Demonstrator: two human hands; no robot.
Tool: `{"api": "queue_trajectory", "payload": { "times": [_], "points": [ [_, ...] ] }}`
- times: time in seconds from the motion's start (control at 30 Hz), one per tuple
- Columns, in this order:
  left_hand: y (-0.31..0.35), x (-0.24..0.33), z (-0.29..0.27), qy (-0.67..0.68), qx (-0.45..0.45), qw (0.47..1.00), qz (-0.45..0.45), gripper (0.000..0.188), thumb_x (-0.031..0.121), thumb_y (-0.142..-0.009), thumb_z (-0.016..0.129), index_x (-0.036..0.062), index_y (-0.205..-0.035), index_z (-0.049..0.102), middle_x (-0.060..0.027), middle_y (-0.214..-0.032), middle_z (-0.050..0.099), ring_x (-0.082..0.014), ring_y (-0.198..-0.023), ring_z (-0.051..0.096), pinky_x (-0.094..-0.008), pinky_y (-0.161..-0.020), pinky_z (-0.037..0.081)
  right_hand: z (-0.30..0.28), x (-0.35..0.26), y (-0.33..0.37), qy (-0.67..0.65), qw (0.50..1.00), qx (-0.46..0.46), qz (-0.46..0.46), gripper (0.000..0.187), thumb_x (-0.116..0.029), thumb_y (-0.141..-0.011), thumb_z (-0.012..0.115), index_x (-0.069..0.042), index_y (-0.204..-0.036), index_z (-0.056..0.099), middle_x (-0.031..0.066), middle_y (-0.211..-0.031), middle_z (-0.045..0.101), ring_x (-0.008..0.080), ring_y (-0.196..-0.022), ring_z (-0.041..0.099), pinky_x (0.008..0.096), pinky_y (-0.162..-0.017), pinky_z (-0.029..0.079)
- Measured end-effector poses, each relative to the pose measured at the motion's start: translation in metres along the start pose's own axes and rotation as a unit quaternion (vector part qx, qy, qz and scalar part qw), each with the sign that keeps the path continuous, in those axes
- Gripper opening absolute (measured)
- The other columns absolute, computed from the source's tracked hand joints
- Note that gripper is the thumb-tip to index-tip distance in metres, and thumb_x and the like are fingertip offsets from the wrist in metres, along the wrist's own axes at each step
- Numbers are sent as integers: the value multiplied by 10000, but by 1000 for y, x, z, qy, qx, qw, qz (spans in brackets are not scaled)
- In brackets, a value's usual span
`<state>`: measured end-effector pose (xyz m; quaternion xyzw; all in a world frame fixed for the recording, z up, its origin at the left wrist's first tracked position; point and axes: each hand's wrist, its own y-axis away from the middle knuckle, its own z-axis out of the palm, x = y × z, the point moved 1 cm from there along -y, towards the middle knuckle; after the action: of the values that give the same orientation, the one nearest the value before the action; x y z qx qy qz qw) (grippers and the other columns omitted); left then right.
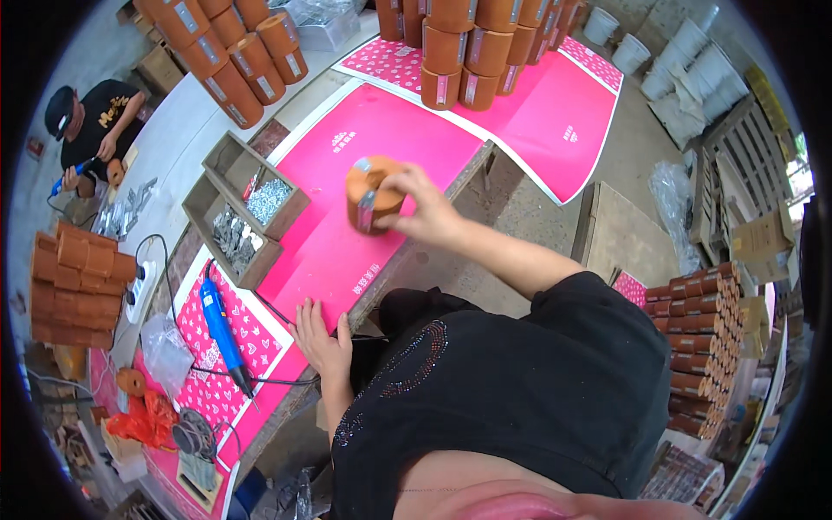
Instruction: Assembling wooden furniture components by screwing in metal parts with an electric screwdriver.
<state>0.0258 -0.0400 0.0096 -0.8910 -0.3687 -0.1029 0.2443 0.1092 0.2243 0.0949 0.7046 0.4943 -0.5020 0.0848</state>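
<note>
Over the pink-covered table, my right hand [420, 206] grips an orange-brown cylinder [373, 195] by its right side, fingers on the top and thumb low on the wall. The cylinder has an opening in its top and silvery metal strips on it; its base is slightly blurred. My left hand [322, 338] rests flat with fingers spread at the table's near edge, holding nothing. To its left lies a blue electric screwdriver [224, 334] with a black cord. Beyond that hand sits a wooden box [295, 208] with small screws [269, 201] and flat metal pieces [236, 243] in separate compartments.
Stacked brown cylinders stand at the far side [472, 52], far left [247, 65], left [82, 282] and right on the floor [693, 347]. Across the table a person [100, 130] works with another blue tool. A red plastic bag [147, 420] lies at lower left.
</note>
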Motion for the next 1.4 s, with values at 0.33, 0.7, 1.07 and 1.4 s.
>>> {"api": "queue_trajectory", "payload": {
  "times": [0.33,0.7,1.07,1.4],
  "points": [
    [0,2,-1,-10,-5,1000,-10,436,307,-778,631,44,-1115,545,-118,-1260,496,-317,-1218,404,-504,-1016,235,-79,64,-18,153,962,215,74,488,-145,-648,781,-68,-1046,509,119,-1076,479,247,-997,506,341,-830,455],
    [-2,4,-2,-6,-3,1000,-20,439,298,-762,637,42,-1108,551,-122,-1246,505,-326,-1198,418,-496,-1006,251,-48,57,-87,178,977,113,-20,520,-213,-676,769,-57,-1088,493,164,-1189,373,310,-1065,476,366,-926,433],
    [-9,8,-5,-12,0,1000,-16,442,283,-727,657,45,-1087,560,-131,-1214,517,-334,-1160,441,-472,-991,280,-27,119,-262,577,809,104,46,473,-380,-644,734,-119,-1022,620,116,-1028,572,318,-1003,547,479,-845,400],
    [-10,8,-8,-15,-4,1000,-26,460,319,-715,660,65,-1085,556,-120,-1202,515,-313,-1160,447,-504,-982,278,-36,154,-284,713,687,-13,137,260,-171,-847,456,-164,-954,693,83,-990,663,253,-942,626,551,-923,318]
  ]
}}
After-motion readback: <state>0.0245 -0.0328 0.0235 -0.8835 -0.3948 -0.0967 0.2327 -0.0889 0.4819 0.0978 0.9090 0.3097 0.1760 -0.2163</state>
